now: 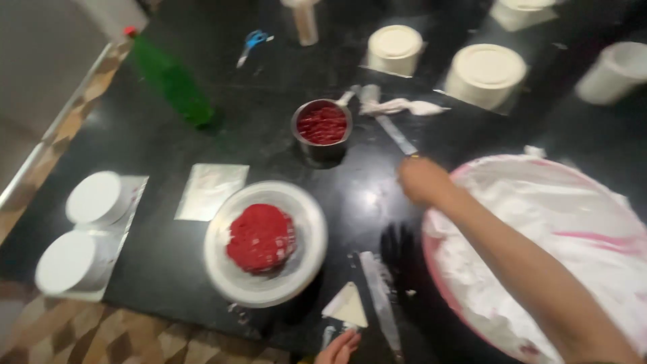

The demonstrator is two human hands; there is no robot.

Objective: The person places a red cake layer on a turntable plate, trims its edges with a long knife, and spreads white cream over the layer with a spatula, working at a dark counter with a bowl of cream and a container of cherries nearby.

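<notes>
A small red cake layer point(261, 237) sits on a round silver turntable plate point(303, 263) on the black counter. My right hand point(422, 179) reaches across the counter, closed around the handle of a long flat spatula point(391, 129) whose blade points away from me. At the bottom edge, my left hand point(339, 349) shows only its fingers, next to a cream-coloured triangular scraper point(346, 305); whether it touches the scraper is unclear. A large pink bowl point(439, 283) full of white cream lies under my right forearm.
A steel cup of red crumbs point(323, 125), a green bottle point(170, 79), blue-handled scissors point(251, 44), a white piping bag point(404, 106), a silver board point(211, 191), another spatula point(379, 296). White frosted cakes stand at left point(94, 197) and back right point(485, 73).
</notes>
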